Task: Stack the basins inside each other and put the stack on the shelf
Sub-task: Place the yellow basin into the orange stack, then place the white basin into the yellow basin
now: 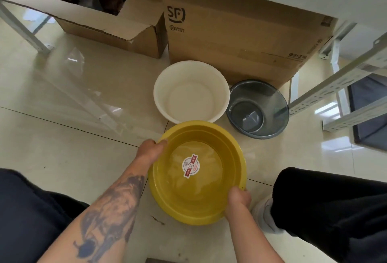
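Observation:
A yellow basin with a round sticker on its bottom is held just above the tiled floor, between my knees. My left hand grips its rim at the upper left. My right hand grips the rim at the lower right. Beyond it a white basin sits upright on the floor, its near rim slightly covered by the yellow one. A smaller dark grey translucent basin rests tilted to the right of the white one.
Two cardboard boxes stand behind the basins: an open box at the left and a closed box at the right. A white metal shelf frame rises at the right. My dark trouser legs fill both lower corners.

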